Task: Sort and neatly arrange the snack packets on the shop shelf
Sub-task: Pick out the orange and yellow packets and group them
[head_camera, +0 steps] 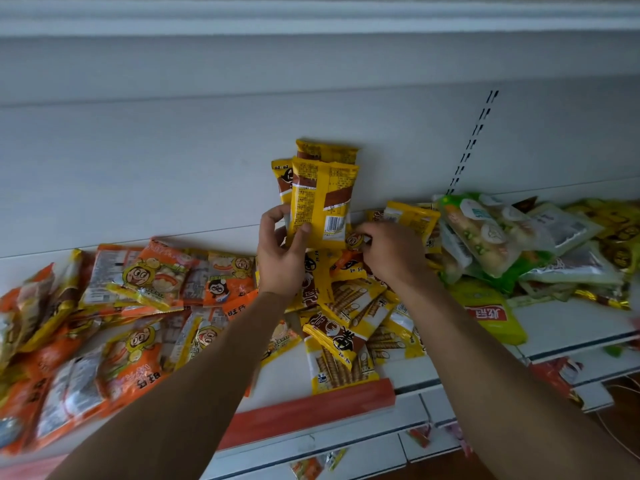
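**Yellow packets held upright at the back of the shelf**

A held stack (322,199) of yellow-and-brown snack packets is gripped by the left hand (282,254), thumb across the front, fingers curled behind. The stack is stood upright against the white back panel (173,150). The front packet is turned back-side out, so small print and a barcode are seen, crossed by a brown band.

The right hand (391,251) is lowered just beside it, fingers curled, and the corner of a loose packet (356,240) bearing a round cartoon face is pinched.

Below both wrists a yellow pile (346,323) is spread on the shelf (561,327), with rolled wafer sticks printed on the fronts. Orange packets (145,282) are heaped in disorder to the left, and green packets (485,233) are stacked to the right. A red price strip (311,410) is fixed along the front edge.
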A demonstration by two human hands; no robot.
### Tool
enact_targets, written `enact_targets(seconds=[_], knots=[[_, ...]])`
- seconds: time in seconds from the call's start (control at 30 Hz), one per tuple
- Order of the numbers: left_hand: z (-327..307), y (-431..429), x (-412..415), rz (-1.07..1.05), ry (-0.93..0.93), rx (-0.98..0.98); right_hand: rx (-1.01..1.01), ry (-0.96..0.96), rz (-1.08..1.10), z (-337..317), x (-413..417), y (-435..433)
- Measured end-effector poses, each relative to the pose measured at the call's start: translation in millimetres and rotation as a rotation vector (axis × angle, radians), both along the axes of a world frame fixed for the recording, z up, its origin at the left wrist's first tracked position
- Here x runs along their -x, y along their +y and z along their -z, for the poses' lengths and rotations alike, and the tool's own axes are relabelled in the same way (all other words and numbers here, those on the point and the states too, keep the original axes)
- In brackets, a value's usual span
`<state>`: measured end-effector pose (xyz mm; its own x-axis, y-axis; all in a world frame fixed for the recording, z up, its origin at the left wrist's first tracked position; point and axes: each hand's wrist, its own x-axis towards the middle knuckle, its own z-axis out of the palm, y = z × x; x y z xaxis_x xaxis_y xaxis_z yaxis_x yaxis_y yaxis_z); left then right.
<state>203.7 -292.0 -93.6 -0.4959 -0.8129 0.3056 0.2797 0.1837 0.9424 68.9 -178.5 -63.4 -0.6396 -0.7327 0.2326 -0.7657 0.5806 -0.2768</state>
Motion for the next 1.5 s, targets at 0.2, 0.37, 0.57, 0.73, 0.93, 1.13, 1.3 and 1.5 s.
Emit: enact_targets(seconds=[0.2,0.37,0.57,0.73,0.93,1.13,1.3,1.5], knots=[[-2,1,-6,-0.012,0.001,0.031,0.357,-0.005,0.055,-8,8,12],[-5,0,-12,-0.041,-0.003,0.046,0.701,-0.211,0.182,-23,23,27],[3,15,-11,-0.079,-0.673,0.434,0.984,-0.413,0.260,-29,19,34],[5,17,-18,-0.082,-0.718,0.496,1.058,-0.408,0.339,-34,16,43],[15,20,-18,-0.019,-0.863,0.576,1.180,-0.487,0.247,-42,4,45],[5,21,-5,0.103,-1.008,0.588,1.118,-0.525,0.181,-43,-14,33],[-11,10,-28,0.094,-0.798,0.368,1.075,-0.609,0.098,-46,-38,17],[-28,-8,-74,0.082,-0.460,0.060,1.036,-0.691,0.014,-51,-75,-11]])
